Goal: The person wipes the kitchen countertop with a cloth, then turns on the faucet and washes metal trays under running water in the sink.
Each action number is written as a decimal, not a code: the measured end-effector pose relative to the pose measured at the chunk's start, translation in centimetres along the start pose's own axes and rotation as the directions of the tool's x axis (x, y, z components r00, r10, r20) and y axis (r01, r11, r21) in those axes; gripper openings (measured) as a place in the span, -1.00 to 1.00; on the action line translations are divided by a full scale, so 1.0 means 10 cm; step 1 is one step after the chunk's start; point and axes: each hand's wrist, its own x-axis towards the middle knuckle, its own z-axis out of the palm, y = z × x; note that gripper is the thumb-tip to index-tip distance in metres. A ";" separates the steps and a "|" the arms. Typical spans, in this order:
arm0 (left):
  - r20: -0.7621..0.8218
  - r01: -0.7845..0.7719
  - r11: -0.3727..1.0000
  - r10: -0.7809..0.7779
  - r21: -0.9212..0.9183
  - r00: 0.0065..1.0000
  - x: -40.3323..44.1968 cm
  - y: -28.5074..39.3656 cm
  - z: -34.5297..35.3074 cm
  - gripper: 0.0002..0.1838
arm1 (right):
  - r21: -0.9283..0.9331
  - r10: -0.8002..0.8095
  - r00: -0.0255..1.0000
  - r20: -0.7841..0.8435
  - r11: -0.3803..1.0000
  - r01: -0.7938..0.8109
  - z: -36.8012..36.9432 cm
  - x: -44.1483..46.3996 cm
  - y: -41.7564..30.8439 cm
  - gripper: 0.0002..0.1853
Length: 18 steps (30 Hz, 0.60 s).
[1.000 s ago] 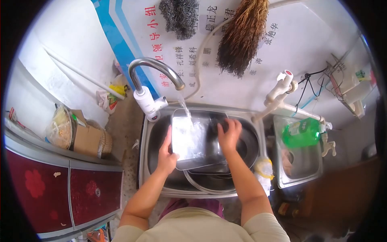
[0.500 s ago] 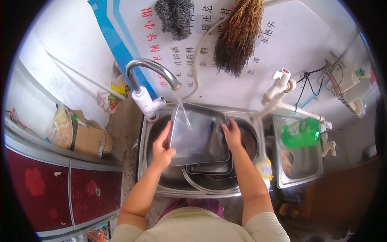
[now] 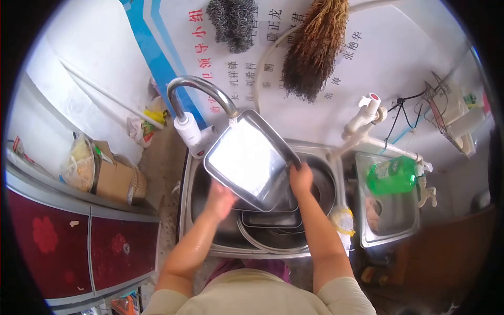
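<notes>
A rectangular metal tray is tilted under the curved faucet, its inside bright with reflected light. My right hand grips the tray's right corner. At the lower left edge is my left hand, blurred, with its fingers partly behind the tray. Under the tray, another dark rectangular tray and round metal pans lie in the sink. Water leaves the faucet's mouth at the tray's upper edge.
On the right, a green bottle lies over a smaller sink, beside white pipes and taps. A brush and steel wool hang on the wall. A cardboard box stands left.
The tray has been raised and turned, its upper corner now at the faucet mouth and its inside brighter. My left hand has shifted down along the tray's edge.
</notes>
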 end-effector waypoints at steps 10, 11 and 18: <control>-0.125 0.131 0.890 -0.084 0.437 0.989 -0.15 -0.65 -0.15 -0.44 | 0.112 -0.158 0.984 0.079 0.982 0.149 0.13 -0.10 0.25 -0.81; -0.107 0.112 0.863 -0.068 0.493 0.992 -0.13 -0.58 -0.09 -0.44 | 0.015 -0.204 0.976 0.078 0.979 0.203 0.10 -0.07 0.19 -0.81; -0.034 0.082 0.877 -0.075 0.473 0.997 -0.06 -0.30 0.07 -0.44 | -0.224 -0.228 0.968 0.100 0.943 0.245 0.09 0.06 0.04 -0.73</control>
